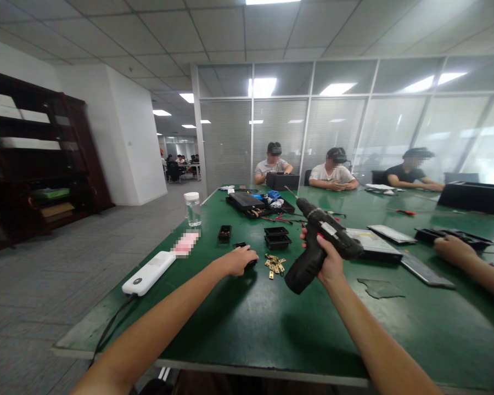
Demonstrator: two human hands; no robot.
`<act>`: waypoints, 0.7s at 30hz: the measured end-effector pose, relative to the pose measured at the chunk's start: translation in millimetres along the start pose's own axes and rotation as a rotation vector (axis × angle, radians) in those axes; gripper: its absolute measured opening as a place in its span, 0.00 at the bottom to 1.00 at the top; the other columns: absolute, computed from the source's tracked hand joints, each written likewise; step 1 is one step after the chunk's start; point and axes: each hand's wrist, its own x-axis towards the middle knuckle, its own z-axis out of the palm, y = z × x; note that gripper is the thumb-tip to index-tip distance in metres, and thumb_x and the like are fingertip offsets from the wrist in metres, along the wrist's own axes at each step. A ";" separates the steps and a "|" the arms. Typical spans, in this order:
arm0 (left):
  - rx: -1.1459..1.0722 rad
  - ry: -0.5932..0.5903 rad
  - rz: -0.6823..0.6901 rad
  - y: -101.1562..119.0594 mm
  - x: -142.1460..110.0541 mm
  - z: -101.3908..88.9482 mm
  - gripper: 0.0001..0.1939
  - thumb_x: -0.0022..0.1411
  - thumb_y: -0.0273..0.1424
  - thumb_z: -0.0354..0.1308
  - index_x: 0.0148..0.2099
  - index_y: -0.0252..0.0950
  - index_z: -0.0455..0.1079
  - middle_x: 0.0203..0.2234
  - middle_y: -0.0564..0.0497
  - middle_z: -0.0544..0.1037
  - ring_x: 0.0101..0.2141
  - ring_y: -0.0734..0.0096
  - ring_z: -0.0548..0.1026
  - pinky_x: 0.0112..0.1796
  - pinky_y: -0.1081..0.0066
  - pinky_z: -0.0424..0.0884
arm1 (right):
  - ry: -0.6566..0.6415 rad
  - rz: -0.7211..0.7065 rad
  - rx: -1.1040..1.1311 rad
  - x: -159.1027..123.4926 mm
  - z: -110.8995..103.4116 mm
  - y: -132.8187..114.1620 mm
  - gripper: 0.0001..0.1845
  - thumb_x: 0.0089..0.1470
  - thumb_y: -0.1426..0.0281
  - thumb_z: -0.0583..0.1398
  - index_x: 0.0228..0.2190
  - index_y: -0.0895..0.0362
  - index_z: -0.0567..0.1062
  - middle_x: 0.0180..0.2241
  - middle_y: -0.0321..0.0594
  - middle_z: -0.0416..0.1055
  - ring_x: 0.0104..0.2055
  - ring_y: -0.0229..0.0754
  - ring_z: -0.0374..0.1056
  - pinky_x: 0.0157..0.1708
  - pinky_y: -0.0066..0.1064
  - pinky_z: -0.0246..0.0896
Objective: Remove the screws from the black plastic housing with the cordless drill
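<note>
Nearest the camera, the wearer's left forearm (160, 321) and right forearm (372, 329) extend over the near edge of a green bench (247, 351). The left hand (239, 260) is curled down over a black piece (251, 264), largely hidden beneath the fingers; its exact form cannot be told. The right hand (331, 260) grips a black cordless drill (323, 225) by the handle, held above the bench, with the bit pointing up, away and to the left, and the base of the handle toward the wearer.

Between the hands lies a loose pile of brass-coloured plates (275, 265). Just beyond it stand two small black trays (277, 241), one close behind the other; a further black container (225, 234), with small contents, stands to their left. At the left edge are a clear bottle (192, 209) with a white lid and a white device (150, 272) with a cable. To the right of the drill lie a flat box (372, 246), a grey panel (427, 270) and an irregular glass-like sheet (381, 288). At far right, a co-worker's hand (455, 251) rests by a black tray-like part (475, 240).
</note>
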 end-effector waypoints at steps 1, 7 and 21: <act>0.038 0.027 0.052 5.4 3.9 1.7 0.28 0.43 0.18 0.49 0.47 0.44 0.53 0.49 0.52 0.51 0.50 0.62 0.41 0.45 0.59 0.42 | 0.014 -0.014 0.000 1.0 -1.3 -0.2 0.17 0.42 0.68 0.52 0.38 0.58 0.64 0.35 0.41 0.65 0.35 0.40 0.63 0.27 0.27 0.60; 0.048 0.162 -0.110 3.9 27.8 13.2 0.20 0.44 0.22 0.50 0.43 0.40 0.58 0.53 0.49 0.36 0.50 0.54 0.36 0.43 0.54 0.43 | 0.072 -0.047 0.022 7.1 -8.2 -1.3 0.17 0.42 0.68 0.51 0.38 0.58 0.63 0.34 0.40 0.65 0.35 0.39 0.62 0.26 0.26 0.60; -0.134 0.530 -0.322 -19.2 26.3 18.6 0.41 0.40 0.40 0.53 0.53 0.29 0.39 0.51 0.40 0.43 0.50 0.62 0.43 0.47 0.68 0.43 | 0.083 -0.075 0.027 7.3 -7.6 -0.4 0.17 0.42 0.70 0.51 0.38 0.58 0.64 0.34 0.40 0.64 0.35 0.39 0.62 0.25 0.26 0.60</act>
